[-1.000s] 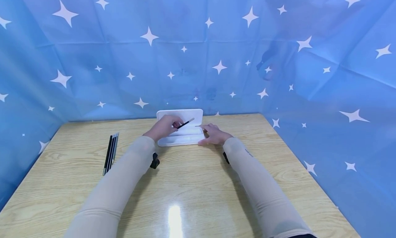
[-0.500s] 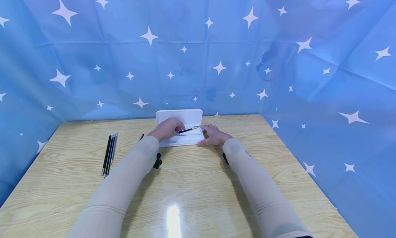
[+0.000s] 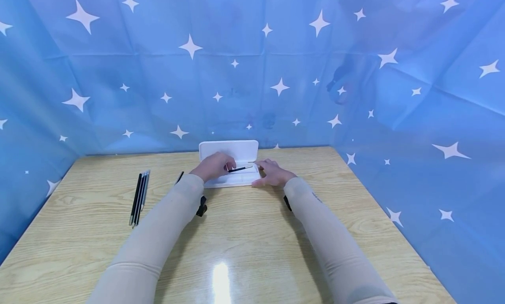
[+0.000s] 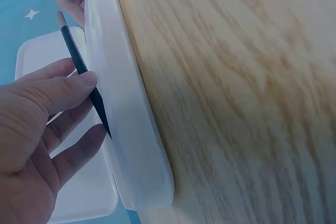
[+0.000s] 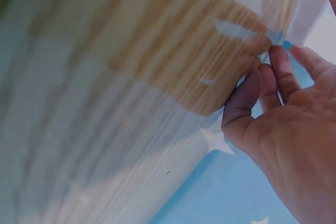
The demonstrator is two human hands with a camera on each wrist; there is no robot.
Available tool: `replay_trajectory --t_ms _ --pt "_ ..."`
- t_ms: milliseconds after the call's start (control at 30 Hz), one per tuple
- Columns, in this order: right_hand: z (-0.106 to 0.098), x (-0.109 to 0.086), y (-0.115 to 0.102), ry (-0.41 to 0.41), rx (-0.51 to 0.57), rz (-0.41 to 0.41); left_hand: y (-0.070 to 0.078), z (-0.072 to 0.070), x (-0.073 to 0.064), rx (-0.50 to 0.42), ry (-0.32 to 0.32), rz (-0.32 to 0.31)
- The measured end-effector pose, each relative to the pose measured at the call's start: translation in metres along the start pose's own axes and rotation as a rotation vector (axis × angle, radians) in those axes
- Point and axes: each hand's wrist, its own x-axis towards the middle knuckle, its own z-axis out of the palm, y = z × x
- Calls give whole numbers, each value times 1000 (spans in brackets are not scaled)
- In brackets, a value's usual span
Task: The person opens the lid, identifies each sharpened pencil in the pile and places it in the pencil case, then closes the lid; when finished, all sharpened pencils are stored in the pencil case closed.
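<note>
Pinching a black pencil in the left hand, over the open white case at mid-frame; contact unclear. Gripping the case's right-hand end with the right hand, fingers bent. Seemingly mid-placing; next, probably lower, align lengthwise, release.

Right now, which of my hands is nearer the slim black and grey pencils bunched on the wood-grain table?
Left. Your left hand is over the open white rectangular case, right of the pencils; your right hand is farther off, at the case's right end.
</note>
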Motion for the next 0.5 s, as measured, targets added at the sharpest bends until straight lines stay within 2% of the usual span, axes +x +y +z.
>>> replay_trajectory --t_ms 300,500 --pt "1 0 -1 18 9 -9 -1 -4 -6 -8 4 11" --pt "2 -1 0 13 28 -4 -3 -11 -14 -28 4 56"
